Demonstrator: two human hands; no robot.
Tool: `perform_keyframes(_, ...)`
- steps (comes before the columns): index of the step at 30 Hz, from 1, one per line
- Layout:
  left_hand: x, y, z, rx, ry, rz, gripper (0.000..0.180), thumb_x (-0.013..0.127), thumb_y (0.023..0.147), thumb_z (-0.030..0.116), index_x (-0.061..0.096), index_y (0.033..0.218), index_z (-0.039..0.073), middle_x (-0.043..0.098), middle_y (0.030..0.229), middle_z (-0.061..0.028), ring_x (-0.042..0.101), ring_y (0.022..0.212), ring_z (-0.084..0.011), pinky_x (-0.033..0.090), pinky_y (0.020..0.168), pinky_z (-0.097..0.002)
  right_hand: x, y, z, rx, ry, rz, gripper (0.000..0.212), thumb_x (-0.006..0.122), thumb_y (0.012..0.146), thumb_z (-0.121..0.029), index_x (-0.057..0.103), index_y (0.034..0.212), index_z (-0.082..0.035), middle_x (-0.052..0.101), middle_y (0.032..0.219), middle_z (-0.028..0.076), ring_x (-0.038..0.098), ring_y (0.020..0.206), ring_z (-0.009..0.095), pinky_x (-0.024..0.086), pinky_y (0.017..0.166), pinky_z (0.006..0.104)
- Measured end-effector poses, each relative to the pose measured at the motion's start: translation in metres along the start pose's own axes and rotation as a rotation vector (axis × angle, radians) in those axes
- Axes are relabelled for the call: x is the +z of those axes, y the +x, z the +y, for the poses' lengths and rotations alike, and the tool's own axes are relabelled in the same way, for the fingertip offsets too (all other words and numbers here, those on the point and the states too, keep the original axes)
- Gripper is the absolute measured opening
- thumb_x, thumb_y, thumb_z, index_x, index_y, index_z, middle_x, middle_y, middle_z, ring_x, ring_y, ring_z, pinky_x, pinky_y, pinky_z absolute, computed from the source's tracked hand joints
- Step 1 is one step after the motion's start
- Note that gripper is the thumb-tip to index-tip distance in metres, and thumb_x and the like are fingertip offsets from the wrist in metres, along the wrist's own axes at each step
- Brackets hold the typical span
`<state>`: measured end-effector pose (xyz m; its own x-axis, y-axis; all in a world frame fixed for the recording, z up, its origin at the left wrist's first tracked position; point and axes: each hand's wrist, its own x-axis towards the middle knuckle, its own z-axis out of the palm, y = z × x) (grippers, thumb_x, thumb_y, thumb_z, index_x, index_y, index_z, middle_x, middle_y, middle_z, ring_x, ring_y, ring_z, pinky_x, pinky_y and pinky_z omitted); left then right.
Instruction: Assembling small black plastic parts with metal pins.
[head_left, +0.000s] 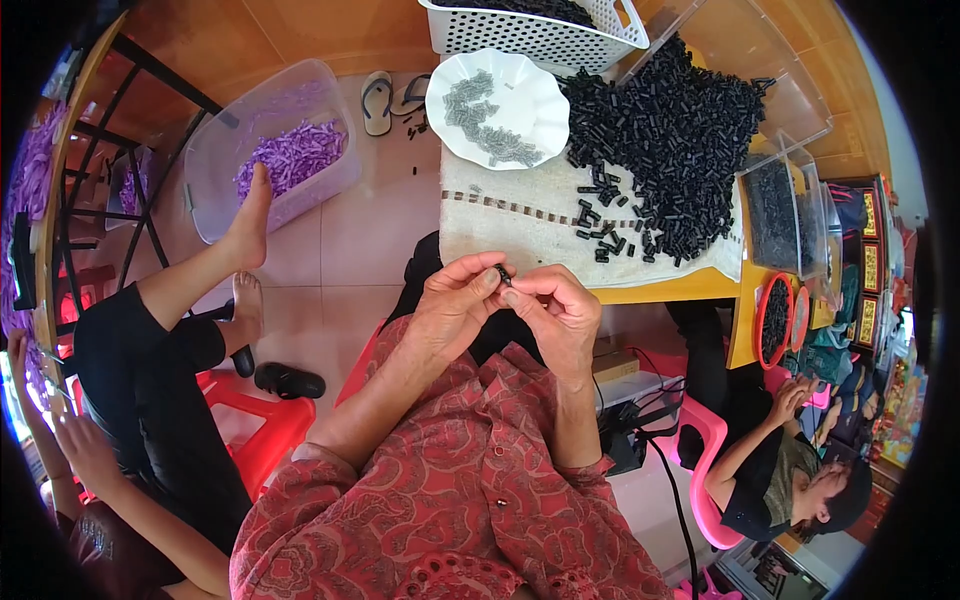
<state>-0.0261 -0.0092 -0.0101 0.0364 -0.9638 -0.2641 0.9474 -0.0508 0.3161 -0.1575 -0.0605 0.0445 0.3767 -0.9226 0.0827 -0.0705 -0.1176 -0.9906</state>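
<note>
Just off the table's near edge, my left hand (463,300) and my right hand (553,310) meet in front of my chest. Between their fingertips is a small black cylindrical piece (503,272), pinched from both sides. Its details are partly covered by the fingers. On the cloth beyond lies a large heap of similar short black pieces (670,150), some scattered toward the near edge. A white scalloped plate (545,105) holds small clear pieces (490,120) in a loose pile.
A white perforated basket (540,35) with black pieces stands at the back. Clear bins (785,215) and a red round tray (773,320) are at the right. A tub (205,190) of purple pieces sits on the floor at left. One person sits on each side of me.
</note>
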Motion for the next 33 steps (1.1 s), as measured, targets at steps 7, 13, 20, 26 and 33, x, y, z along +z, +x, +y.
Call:
perform_keyframes(7, -0.003, 0.000, 0.001, 0.036, 0.070, -0.013, 0.021, 0.058, 0.091, 0.003, 0.064, 0.112, 0.003, 0.065, 0.103, -0.0096, 0.061, 0.091, -0.0168, 0.052, 0.081, -0.0348, 0.002, 0.000, -0.009, -0.117, -0.203, -0.001, 0.011, 0.073, 0.076, 0.003, 0.068, 0.084, -0.001, 0.064, 0.084, 0.006, 0.061, 0.069, 0.010, 0.048, 0.057, 0.0211)
perform_keyframes(13, -0.001, -0.001, 0.002, 0.081, 0.114, -0.032, 0.020, 0.059, 0.091, 0.003, 0.064, 0.111, 0.003, 0.066, 0.101, -0.0096, 0.063, 0.089, -0.0169, 0.055, 0.079, -0.0354, 0.005, 0.000, -0.009, -0.264, -0.289, 0.016, 0.013, 0.073, 0.076, 0.004, 0.067, 0.085, -0.002, 0.064, 0.084, 0.008, 0.062, 0.066, 0.012, 0.049, 0.054, 0.0234)
perform_keyframes(20, 0.000, -0.002, 0.004, 0.125, 0.202, -0.035, 0.020, 0.058, 0.091, 0.002, 0.064, 0.110, 0.002, 0.066, 0.099, -0.0086, 0.064, 0.087, -0.0169, 0.057, 0.078, -0.0344, 0.008, -0.003, -0.012, -0.325, -0.401, 0.047, 0.014, 0.072, 0.075, 0.006, 0.067, 0.085, -0.002, 0.063, 0.083, 0.009, 0.062, 0.066, 0.013, 0.049, 0.053, 0.0252)
perform_keyframes(26, 0.004, -0.003, 0.002, 0.093, 0.119, -0.036, 0.021, 0.057, 0.092, 0.004, 0.064, 0.112, 0.002, 0.066, 0.099, -0.0083, 0.063, 0.089, -0.0161, 0.055, 0.080, -0.0339, 0.007, -0.003, -0.013, -0.211, -0.313, 0.031, 0.014, 0.074, 0.074, 0.005, 0.067, 0.084, -0.001, 0.064, 0.083, 0.008, 0.062, 0.065, 0.012, 0.048, 0.053, 0.0238)
perform_keyframes(33, 0.004, -0.003, 0.002, 0.128, 0.194, -0.023, 0.021, 0.057, 0.092, 0.004, 0.064, 0.111, 0.001, 0.067, 0.097, -0.0081, 0.063, 0.087, -0.0154, 0.055, 0.079, -0.0322, 0.011, -0.004, -0.011, -0.246, -0.309, 0.064, 0.013, 0.073, 0.074, 0.005, 0.066, 0.083, -0.001, 0.064, 0.082, 0.008, 0.061, 0.064, 0.012, 0.048, 0.053, 0.0236)
